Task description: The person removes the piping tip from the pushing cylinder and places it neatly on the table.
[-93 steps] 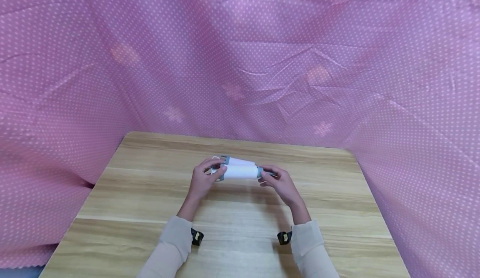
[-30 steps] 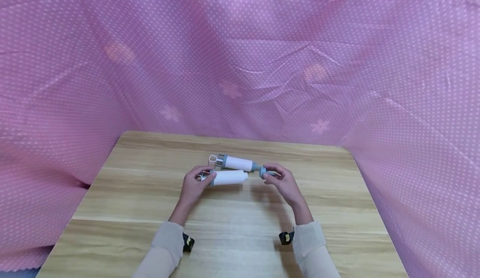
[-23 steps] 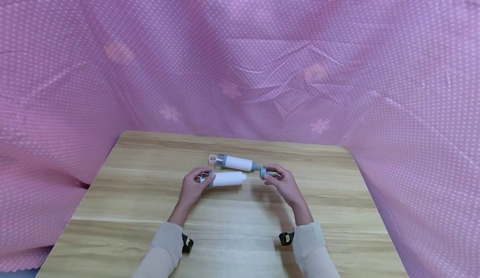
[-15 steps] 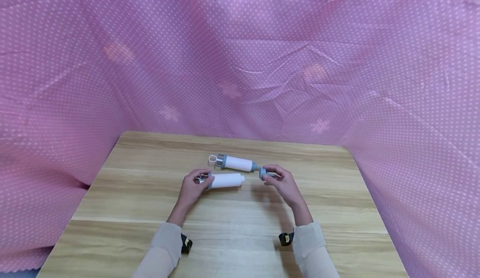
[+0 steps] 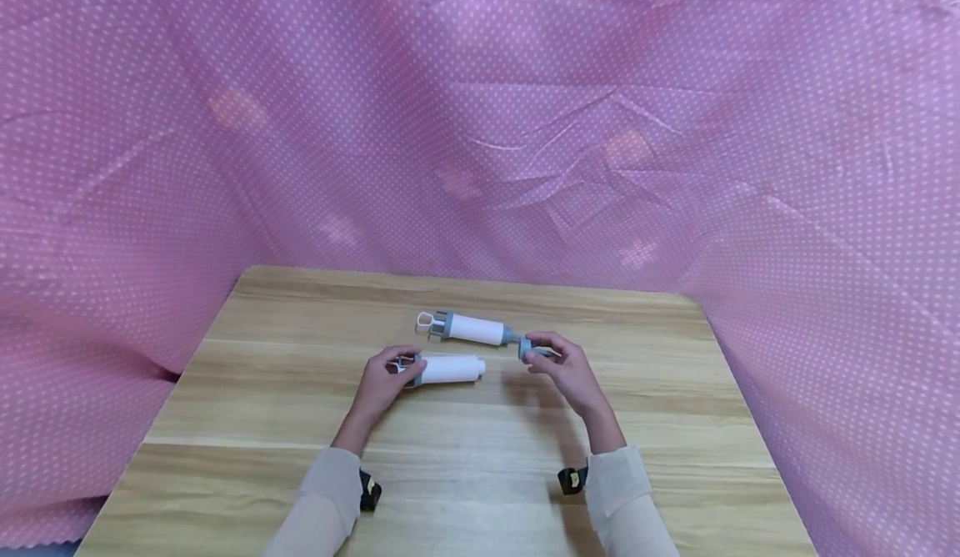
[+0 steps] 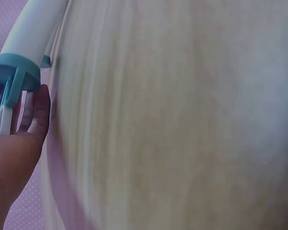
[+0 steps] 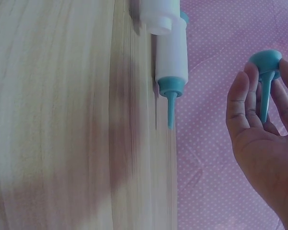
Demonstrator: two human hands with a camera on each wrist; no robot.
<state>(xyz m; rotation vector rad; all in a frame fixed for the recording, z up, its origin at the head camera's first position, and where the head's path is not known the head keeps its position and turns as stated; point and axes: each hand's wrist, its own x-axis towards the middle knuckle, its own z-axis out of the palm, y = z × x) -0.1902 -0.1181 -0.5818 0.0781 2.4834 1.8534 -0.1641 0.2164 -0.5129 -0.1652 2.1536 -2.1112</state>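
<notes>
Over the wooden table (image 5: 472, 474), we saw that the white tube (image 5: 450, 368), its collar (image 6: 17, 66) seemingly gripped by the partly hidden fingers of the left hand (image 5: 380, 384), had moved farther from the nozzle cap (image 5: 524, 348) pinched in the right hand (image 5: 570, 375), leaving both parts separate.

Pale beige sleeves (image 5: 307, 528), wide cuffs (image 5: 619, 472); black wrist cameras (image 5: 367, 497), yellowish marks (image 5: 574, 479).
</notes>
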